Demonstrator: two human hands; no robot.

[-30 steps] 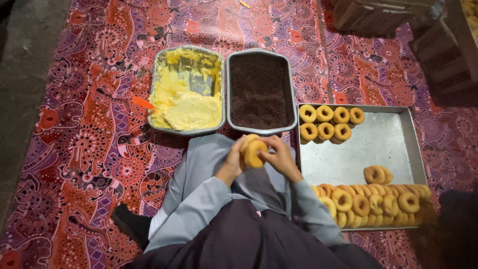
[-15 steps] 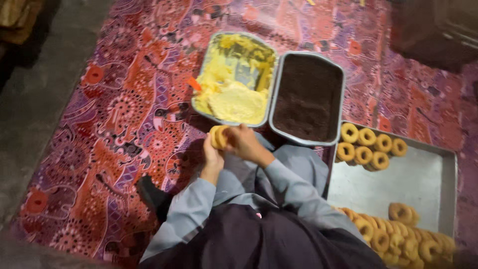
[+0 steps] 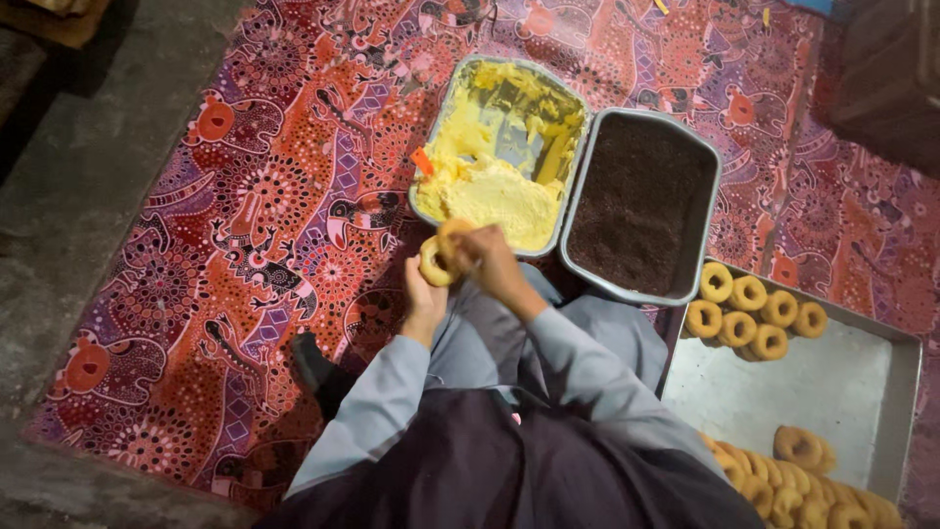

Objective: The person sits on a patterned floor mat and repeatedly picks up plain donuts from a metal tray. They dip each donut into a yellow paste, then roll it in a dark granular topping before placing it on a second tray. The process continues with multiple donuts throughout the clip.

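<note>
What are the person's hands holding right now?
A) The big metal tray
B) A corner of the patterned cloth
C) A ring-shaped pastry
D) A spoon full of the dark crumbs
C. Both the left hand and the right hand are closed around a pale ring-shaped pastry, held just in front of the tin of yellow cream; no spoon shows.

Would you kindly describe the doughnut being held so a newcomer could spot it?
Start at the tin of yellow cream on the patterned cloth. Just below its near edge, the left hand and right hand hold one doughnut. It alone is off the tray.
</note>
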